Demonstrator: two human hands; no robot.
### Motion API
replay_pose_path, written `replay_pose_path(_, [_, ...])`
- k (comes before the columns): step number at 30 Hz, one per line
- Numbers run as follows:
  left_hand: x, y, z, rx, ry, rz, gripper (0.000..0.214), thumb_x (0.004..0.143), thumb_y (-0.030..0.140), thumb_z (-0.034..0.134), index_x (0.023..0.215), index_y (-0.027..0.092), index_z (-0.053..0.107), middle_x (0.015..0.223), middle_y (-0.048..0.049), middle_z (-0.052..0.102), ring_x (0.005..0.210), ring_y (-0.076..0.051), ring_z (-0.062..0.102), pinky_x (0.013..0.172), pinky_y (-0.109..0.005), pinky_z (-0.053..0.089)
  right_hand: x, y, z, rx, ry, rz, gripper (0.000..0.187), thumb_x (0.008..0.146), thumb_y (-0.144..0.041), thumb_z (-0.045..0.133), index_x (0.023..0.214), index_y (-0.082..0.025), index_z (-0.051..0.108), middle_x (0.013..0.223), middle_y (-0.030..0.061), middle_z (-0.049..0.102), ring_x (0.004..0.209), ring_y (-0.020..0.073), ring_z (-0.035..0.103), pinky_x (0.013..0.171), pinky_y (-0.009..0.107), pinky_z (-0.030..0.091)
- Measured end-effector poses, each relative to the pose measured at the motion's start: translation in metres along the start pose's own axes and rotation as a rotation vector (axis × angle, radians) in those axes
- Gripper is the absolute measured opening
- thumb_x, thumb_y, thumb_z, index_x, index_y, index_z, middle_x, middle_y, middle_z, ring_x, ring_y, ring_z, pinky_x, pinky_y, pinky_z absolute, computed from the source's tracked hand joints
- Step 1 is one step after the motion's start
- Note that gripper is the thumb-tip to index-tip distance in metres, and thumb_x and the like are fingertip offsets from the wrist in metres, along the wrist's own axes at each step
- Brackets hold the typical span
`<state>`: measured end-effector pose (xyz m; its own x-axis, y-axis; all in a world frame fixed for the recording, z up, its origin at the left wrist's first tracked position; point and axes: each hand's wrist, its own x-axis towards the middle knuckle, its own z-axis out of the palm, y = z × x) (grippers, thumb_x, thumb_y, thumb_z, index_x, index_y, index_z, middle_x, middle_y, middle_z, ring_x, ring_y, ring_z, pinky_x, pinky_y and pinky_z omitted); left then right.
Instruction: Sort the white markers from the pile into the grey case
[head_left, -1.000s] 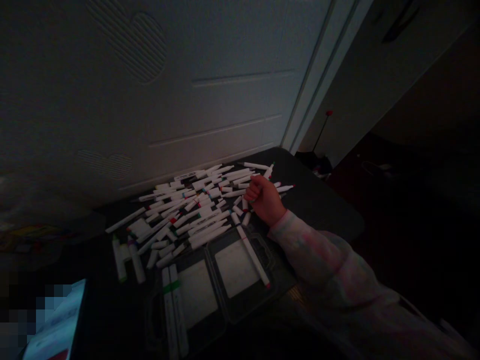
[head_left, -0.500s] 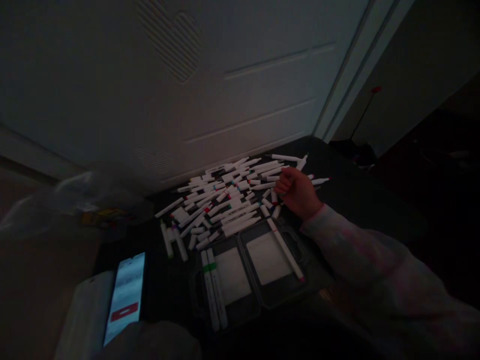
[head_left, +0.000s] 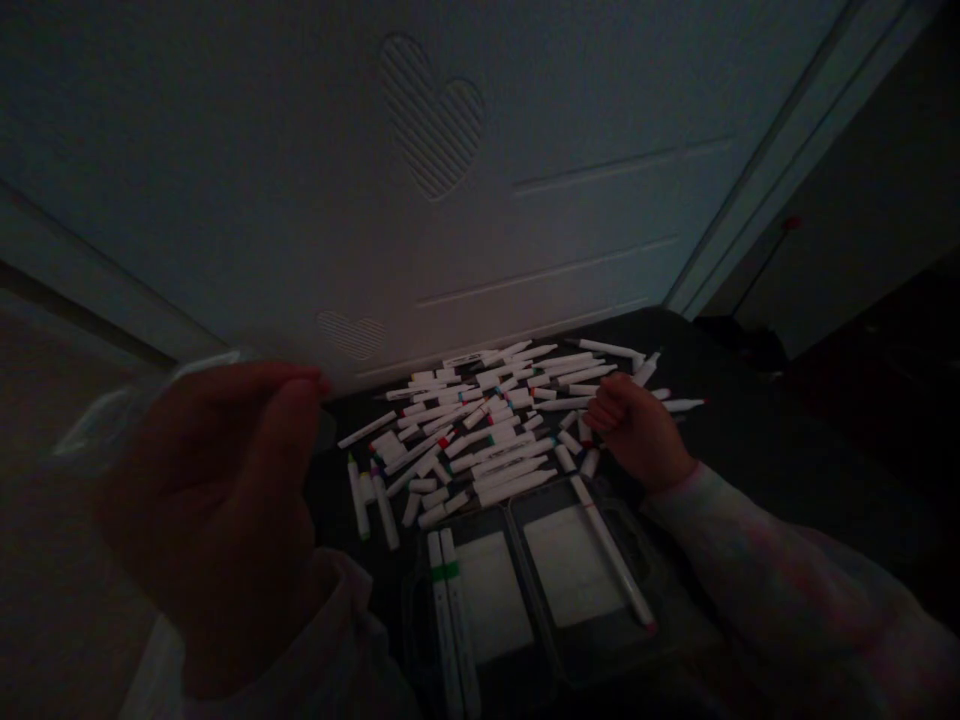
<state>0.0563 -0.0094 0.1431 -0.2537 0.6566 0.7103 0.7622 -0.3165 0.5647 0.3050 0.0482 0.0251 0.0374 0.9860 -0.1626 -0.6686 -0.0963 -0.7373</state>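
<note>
My left hand (head_left: 225,490) is raised close to the camera at the left, thumb and forefinger pinched together; I cannot make out anything between them. My right hand (head_left: 637,435) rests closed at the right side of a spread of white markers (head_left: 510,450), fingers curled inward, and what they hold, if anything, is hidden. Nearer me lies an opened clear plastic case (head_left: 517,580) with two pale panels. Two green-banded markers (head_left: 450,610) lie side by side in its left half. A single marker with a pinkish end (head_left: 615,555) slants across the right half.
The markers and loose caps lie on a dark tabletop (head_left: 757,470). Behind it rises a pale door (head_left: 570,120) with ribbed heart shapes. Crinkled clear plastic (head_left: 105,415) shows behind my left hand. A thin red-topped stick (head_left: 765,260) leans at the far right. The light is dim.
My left hand has risen from the bottom edge into view, covering the phone. My right hand stays closed by the markers. The view has shifted, so the scene sits lower and further right.
</note>
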Motion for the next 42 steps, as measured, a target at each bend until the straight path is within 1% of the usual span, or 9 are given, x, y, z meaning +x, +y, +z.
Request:
replay_pose_path(1, [0.0, -0.002, 0.005, 0.008, -0.009, -0.02, 0.013, 0.079, 0.031, 0.055, 0.085, 0.021, 0.061, 0.076, 0.0035, 0.06, 0.07, -0.01, 0.056, 0.062, -0.024, 0.043, 0.0, 0.0, 0.0, -0.005, 0.0, 0.002, 0.039, 0.067, -0.018, 0.058, 0.053, -0.016, 0.022, 0.044, -0.0071, 0.019, 0.039, 0.0036, 0.02, 0.04, 0.02, 0.018])
replay_pose_path(3, [0.002, -0.008, 0.016, 0.084, -0.123, 0.002, 0.009, 0.077, 0.028, 0.058, 0.081, 0.021, 0.062, 0.074, 0.0045, 0.062, 0.069, -0.01, 0.057, 0.063, -0.023, 0.043, 0.0, 0.0, -0.001, -0.015, 0.001, 0.004, 0.04, 0.067, -0.019, 0.059, 0.054, -0.016, 0.022, 0.045, -0.007, 0.018, 0.039, 0.0035, 0.019, 0.04, 0.019, 0.019])
replay_pose_path(8, [0.002, -0.026, 0.053, 0.336, -0.649, 0.316, 0.02, 0.082, 0.026, 0.047, 0.085, 0.02, 0.065, 0.085, -0.002, 0.067, 0.082, -0.018, 0.059, 0.077, -0.033, 0.043, 0.002, -0.001, -0.003, -0.037, 0.009, -0.011, 0.04, 0.068, -0.018, 0.058, 0.054, -0.016, 0.021, 0.045, -0.0067, 0.018, 0.039, 0.0035, 0.02, 0.039, 0.018, 0.02])
replay_pose_path(12, [-0.006, -0.036, 0.081, 0.438, -0.957, 0.33, 0.023, 0.083, 0.025, 0.044, 0.087, 0.02, 0.065, 0.089, -0.0035, 0.068, 0.086, -0.02, 0.06, 0.078, -0.034, 0.042, 0.002, -0.002, -0.003, -0.026, 0.033, -0.002, 0.039, 0.068, -0.017, 0.057, 0.054, -0.016, 0.021, 0.045, -0.0066, 0.017, 0.039, 0.0038, 0.019, 0.039, 0.019, 0.02])
replay_pose_path(15, [-0.012, -0.042, 0.093, 0.559, -1.087, 0.3, 0.023, 0.081, 0.023, 0.043, 0.084, 0.018, 0.065, 0.087, -0.0061, 0.068, 0.086, -0.021, 0.06, 0.076, -0.034, 0.042, 0.001, -0.003, -0.002, -0.014, 0.041, 0.003, 0.038, 0.068, -0.016, 0.057, 0.053, -0.016, 0.022, 0.044, -0.0066, 0.018, 0.039, 0.004, 0.019, 0.04, 0.019, 0.019])
replay_pose_path(22, [-0.024, -0.052, 0.104, 0.634, -1.172, 0.288, 0.019, 0.076, 0.021, 0.048, 0.079, 0.016, 0.066, 0.084, -0.0092, 0.068, 0.081, -0.024, 0.062, 0.067, -0.034, 0.044, 0.001, -0.003, -0.001, -0.01, 0.027, 0.01, 0.037, 0.068, -0.016, 0.056, 0.053, -0.016, 0.022, 0.044, -0.0066, 0.019, 0.039, 0.0041, 0.02, 0.04, 0.019, 0.019])
replay_pose_path(32, [-0.036, -0.051, 0.118, 0.629, -1.124, 0.329, 0.021, 0.079, 0.024, 0.046, 0.086, 0.015, 0.064, 0.088, -0.0107, 0.065, 0.089, -0.025, 0.058, 0.076, -0.036, 0.043, 0.001, -0.003, -0.001, -0.014, 0.021, 0.015, 0.042, 0.069, -0.018, 0.058, 0.054, -0.016, 0.019, 0.044, -0.0066, 0.018, 0.038, 0.0038, 0.02, 0.039, 0.018, 0.022])
replay_pose_path(38, [-0.026, -0.058, 0.11, 0.599, -1.123, 0.27, 0.018, 0.078, 0.026, 0.049, 0.085, 0.019, 0.064, 0.088, -0.0062, 0.066, 0.085, -0.021, 0.058, 0.072, -0.03, 0.043, 0.001, -0.002, -0.003, -0.013, 0.012, 0.02, 0.041, 0.069, -0.017, 0.057, 0.054, -0.015, 0.02, 0.044, -0.0064, 0.018, 0.038, 0.004, 0.02, 0.038, 0.018, 0.021])
replay_pose_path(42, [-0.015, -0.065, 0.1, 0.606, -1.09, 0.194, 0.022, 0.079, 0.026, 0.047, 0.09, 0.019, 0.064, 0.092, -0.0065, 0.066, 0.086, -0.019, 0.059, 0.072, -0.028, 0.043, 0.001, -0.002, -0.003, -0.008, 0.02, 0.019, 0.041, 0.069, -0.017, 0.057, 0.054, -0.015, 0.02, 0.044, -0.0063, 0.019, 0.038, 0.004, 0.021, 0.038, 0.018, 0.021])
